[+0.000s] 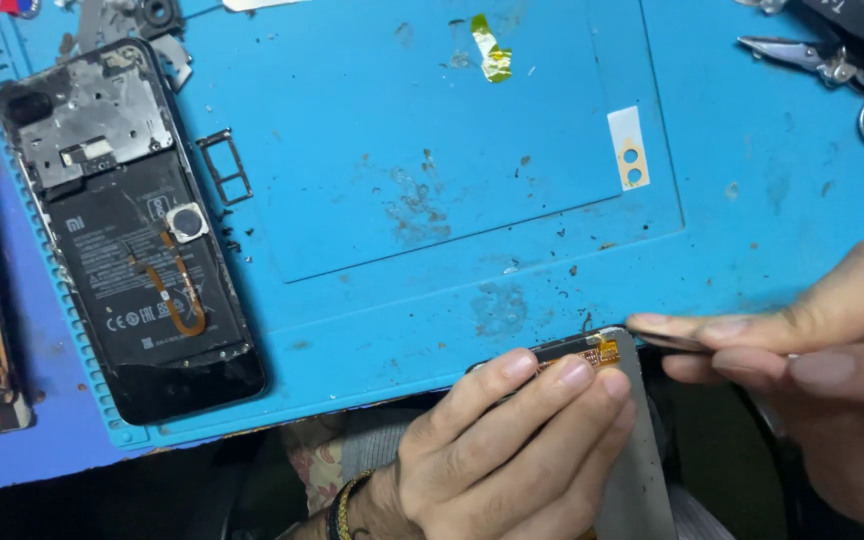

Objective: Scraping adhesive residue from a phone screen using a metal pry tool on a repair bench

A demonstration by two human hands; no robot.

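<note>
Gripping a grey panel (637, 450) at the lower middle of the frame, the left hand (497, 460) has its fingers curled narrowly over the panel's upper left edge, fingertips lying on the dark strip and orange flex there. The panel's long axis runs nearly straight up the picture, leaning a little left; its top end points toward the mat (432, 150) and just overlaps the mat's near edge, while its lower end is cut off by the bottom of the frame. The right hand (822, 370) comes in from the right edge with fingers pressed close together, pinching a thin tool (667, 340) whose tip meets the panel's top right corner; most of that tool is hidden between the fingers, so its kind is hard to tell. An opened phone (127, 225) lies at the upper left on the mat, long axis tilted, top toward the upper left corner. Tweezers (802, 55) are cut off at the upper right.
</note>
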